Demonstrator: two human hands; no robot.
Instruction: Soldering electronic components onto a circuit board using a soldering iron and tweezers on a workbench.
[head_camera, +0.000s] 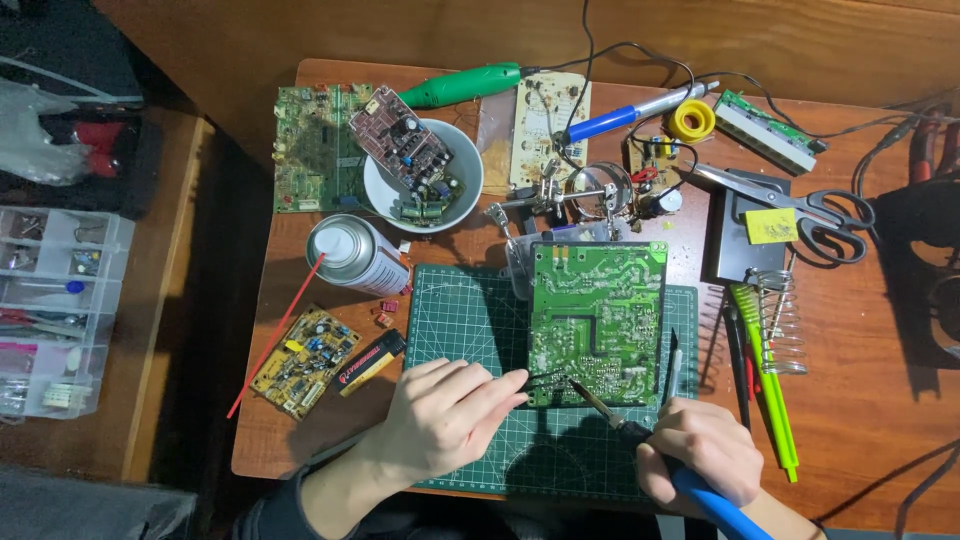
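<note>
A green circuit board (597, 322), solder side up, lies on a cutting mat (460, 320); left hand (445, 415) pinches tweezers (545, 378), right hand (700, 455) grips a soldering iron (610, 415) at its lower edge.

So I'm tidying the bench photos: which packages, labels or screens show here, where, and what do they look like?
Spray can: lying left of the cutting mat, silver, with a red straw.
Yellow label: square, on the dark stand beside the scissors.
Flat black tool: red lettering, by the left hand.
No screens.
</note>
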